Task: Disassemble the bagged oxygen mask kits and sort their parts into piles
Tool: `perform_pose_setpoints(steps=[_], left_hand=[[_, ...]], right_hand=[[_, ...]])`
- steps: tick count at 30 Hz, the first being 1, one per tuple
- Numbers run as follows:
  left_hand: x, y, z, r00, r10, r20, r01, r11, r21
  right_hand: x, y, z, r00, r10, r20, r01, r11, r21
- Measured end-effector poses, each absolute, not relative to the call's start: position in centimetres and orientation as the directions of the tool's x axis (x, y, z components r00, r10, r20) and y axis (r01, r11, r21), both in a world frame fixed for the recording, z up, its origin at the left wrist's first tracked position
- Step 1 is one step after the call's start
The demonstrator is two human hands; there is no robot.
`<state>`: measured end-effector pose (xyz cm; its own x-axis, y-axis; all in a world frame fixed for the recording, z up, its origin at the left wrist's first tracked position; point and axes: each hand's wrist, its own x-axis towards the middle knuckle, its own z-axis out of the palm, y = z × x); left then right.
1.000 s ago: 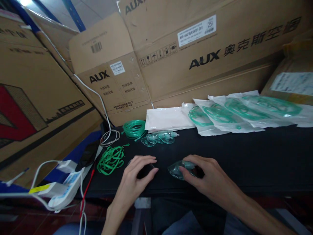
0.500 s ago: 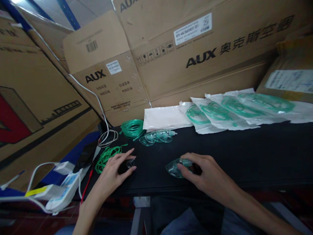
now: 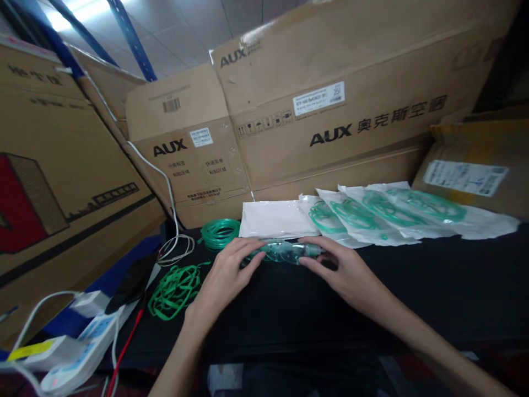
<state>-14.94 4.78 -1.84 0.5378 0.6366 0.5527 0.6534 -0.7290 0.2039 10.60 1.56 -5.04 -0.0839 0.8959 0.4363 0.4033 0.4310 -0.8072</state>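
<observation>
A row of clear green oxygen masks (image 3: pixel 285 252) lies on the black table in front of the white pouches, partly covered by my fingers. My left hand (image 3: pixel 233 267) curls its thumb and fingers round the left end of the row. At the other end, my right hand (image 3: pixel 341 270) grips a mask by its pale green connector (image 3: pixel 313 250) between thumb and fingers. Just behind my left hand sits a coil of green tubing (image 3: pixel 220 234). A tangled heap of green elastic straps (image 3: pixel 176 291) lies to the left of my left wrist.
Several white pouches with coiled green tubing (image 3: pixel 388 212) overlap along the back right, beside a plain white pouch (image 3: pixel 270 219). Large cardboard boxes (image 3: pixel 285 160) wall off the back. On the left are a power strip (image 3: pixel 82 347), a dark phone-like object (image 3: pixel 134 278) and cables.
Both hands have moved forward and closer together, to the row of masks. The mask in my right hand has come up against the others. The camera view has tilted upward.
</observation>
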Motion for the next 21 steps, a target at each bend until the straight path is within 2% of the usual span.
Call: perform_pose_setpoints(steps=[3, 7, 13, 21], left_hand=[[-13.4, 7.3, -2.1, 0.539, 0.614, 0.576, 0.614, -0.755, 0.23], [-12.9, 8.9, -3.4, 0.522, 0.614, 0.593, 0.606, -0.756, 0.248], [-14.0, 9.4, -4.6, 0.541, 0.624, 0.565, 0.6, -0.756, 0.26], [-14.1, 9.8, -5.0, 0.538, 0.652, 0.535, 0.557, -0.751, 0.355]], right_hand=[[10.6, 4.8, -4.1, -0.108, 0.851, 0.514, 0.477, 0.498, -0.724], [10.2, 8.1, -4.9, -0.16, 0.848, 0.506, 0.443, 0.519, -0.731], [10.1, 8.3, -6.5, -0.249, 0.833, 0.494, 0.394, 0.553, -0.734], [10.1, 8.5, -7.0, -0.263, 0.835, 0.483, 0.427, 0.549, -0.718]])
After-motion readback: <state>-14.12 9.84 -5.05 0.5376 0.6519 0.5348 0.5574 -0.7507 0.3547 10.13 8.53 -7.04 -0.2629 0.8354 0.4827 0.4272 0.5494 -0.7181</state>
